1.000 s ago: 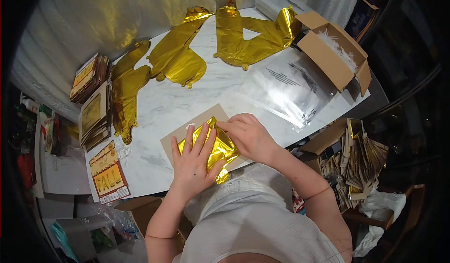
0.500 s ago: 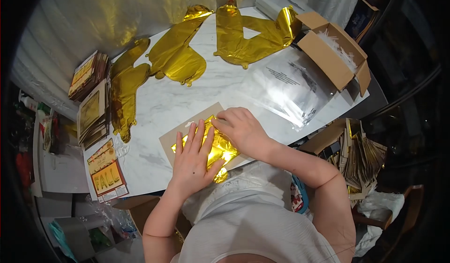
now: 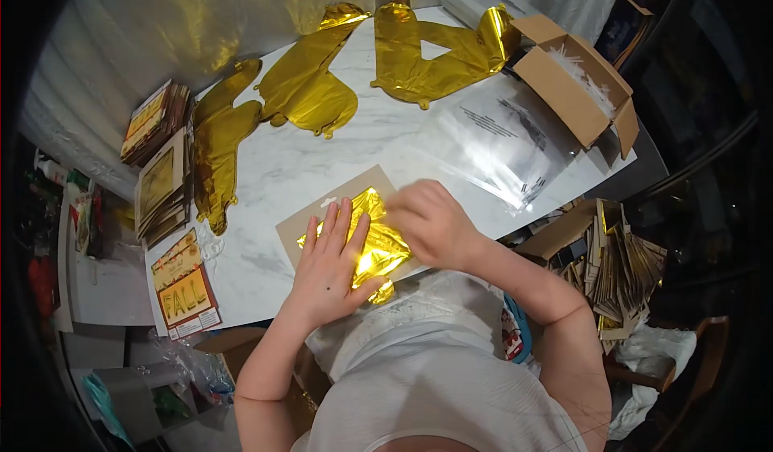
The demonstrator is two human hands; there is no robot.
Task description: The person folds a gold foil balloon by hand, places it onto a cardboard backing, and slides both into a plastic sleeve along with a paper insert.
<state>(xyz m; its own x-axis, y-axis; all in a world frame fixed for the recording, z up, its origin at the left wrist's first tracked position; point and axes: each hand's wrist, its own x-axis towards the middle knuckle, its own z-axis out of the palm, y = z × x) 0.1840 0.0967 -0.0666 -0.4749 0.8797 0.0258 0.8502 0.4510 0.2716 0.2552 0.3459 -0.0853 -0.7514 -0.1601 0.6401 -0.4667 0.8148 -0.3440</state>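
Observation:
My left hand [image 3: 324, 271] lies flat, fingers stretched, on a folded gold foil balloon [image 3: 385, 246]. Under the foil is a tan cardboard backing card [image 3: 291, 228] with a hanger slot at its top edge. My right hand [image 3: 435, 225] is at the foil's right side, its fingers bent and smeared by motion; whether they grip anything does not show. A small rounded flap of the foil sticks out past the card's lower edge by my left thumb.
Several flat gold foil balloons [image 3: 310, 89] lie along the table's back and left. At the left stand packs of cards [image 3: 161, 182] and a FALL package [image 3: 187, 295]. A clear plastic bag [image 3: 491, 150] and an open carton [image 3: 555, 89] are at the right; a box of folded cards [image 3: 616, 267] stands below.
My right hand has lifted away from the foil's top edge and shifted right, uncovering more of the foil. My left hand stays pressed on it.

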